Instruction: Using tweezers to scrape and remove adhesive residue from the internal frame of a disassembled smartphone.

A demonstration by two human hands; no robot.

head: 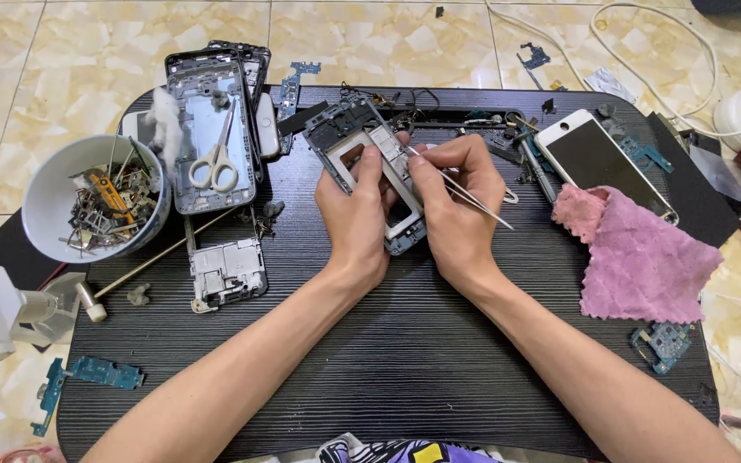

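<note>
Phone frame [369, 163] clamped in left hand [355, 219] fingers, right hand [456, 206] fingers pinched on tweezers [465, 193], tips at frame's edge.

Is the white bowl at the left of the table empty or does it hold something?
Not empty. The white bowl holds a pile of small metal parts.

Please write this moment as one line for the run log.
left hand: holds phone frame | right hand: tweezers at frame | surface: black table

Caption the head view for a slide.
Left hand steadies a phone frame while right hand works tweezers into it.
</note>
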